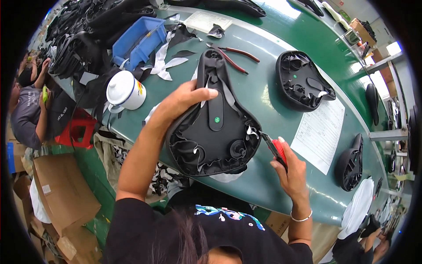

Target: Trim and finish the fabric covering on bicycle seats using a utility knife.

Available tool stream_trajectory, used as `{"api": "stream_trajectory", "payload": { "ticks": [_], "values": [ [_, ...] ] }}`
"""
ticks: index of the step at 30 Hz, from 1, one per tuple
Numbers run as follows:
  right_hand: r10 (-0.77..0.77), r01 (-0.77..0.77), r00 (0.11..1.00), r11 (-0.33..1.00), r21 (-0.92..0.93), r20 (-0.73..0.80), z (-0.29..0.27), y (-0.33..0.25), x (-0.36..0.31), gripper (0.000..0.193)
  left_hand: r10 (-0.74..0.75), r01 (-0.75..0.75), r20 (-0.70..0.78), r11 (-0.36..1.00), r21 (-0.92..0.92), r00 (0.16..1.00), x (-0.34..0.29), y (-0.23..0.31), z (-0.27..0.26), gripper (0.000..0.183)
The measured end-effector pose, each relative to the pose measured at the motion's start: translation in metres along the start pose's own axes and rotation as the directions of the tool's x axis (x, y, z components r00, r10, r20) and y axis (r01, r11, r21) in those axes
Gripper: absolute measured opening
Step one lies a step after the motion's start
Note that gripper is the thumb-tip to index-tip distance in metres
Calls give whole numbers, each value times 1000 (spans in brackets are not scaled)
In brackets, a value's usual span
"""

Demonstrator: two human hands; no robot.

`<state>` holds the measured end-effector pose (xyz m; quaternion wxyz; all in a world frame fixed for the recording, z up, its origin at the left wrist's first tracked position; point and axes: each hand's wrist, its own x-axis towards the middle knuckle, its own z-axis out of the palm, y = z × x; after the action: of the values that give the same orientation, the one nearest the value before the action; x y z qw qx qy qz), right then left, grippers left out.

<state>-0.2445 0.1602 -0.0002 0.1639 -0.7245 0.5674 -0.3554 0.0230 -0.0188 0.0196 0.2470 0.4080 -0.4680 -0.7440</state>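
Observation:
A black bicycle saddle [198, 132] is held underside up over the table's near edge, its narrow nose pointing away from me. My left hand [182, 99] grips it by the nose side, thumb laid across the underside. Gathered black cover material with whitish bits lines the saddle's inner rim, and a small green dot marks the middle. In my right hand [292, 174] is a utility knife [279, 154] with a red and black handle, fingers closed round it. The knife's tip is at the saddle's right rim, beside a white scrap; whether it touches cannot be made out.
Red-handled pliers [233, 59] lie beyond the saddle. A lidded white mug [127, 90] and a blue bin [138, 42] stand left, near black and white scraps [165, 61]. Another upturned saddle [303, 81] rests by a printed sheet [318, 136]. Other people work at both sides.

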Motion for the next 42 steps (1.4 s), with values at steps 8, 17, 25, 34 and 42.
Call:
{"api": "stream_trajectory", "payload": {
  "ticks": [8, 17, 25, 34, 42],
  "values": [
    [-215, 292, 949, 874, -387, 231, -15, 3, 38, 59, -32, 20, 38, 962, 272, 999, 10, 28, 9, 42],
    [53, 148, 934, 843, -518, 353, 7, -23, 4, 66, -48, 47, -3, 972, 229, 999, 11, 8, -6, 38],
    [425, -297, 869, 857, -422, 252, 31, -72, -30, 72, 50, -39, -276, 998, 47, 960, -33, -28, -8, 34],
    [217, -198, 971, 965, 170, -100, 53, -43, 55, 64, 78, -103, -362, 993, -51, 929, -57, -46, 6, 40],
    [495, -395, 866, 762, 513, -68, 29, -50, 71, 45, 743, -319, 112, 143, 937, 660, -52, -27, 34, 39]
  ]
}}
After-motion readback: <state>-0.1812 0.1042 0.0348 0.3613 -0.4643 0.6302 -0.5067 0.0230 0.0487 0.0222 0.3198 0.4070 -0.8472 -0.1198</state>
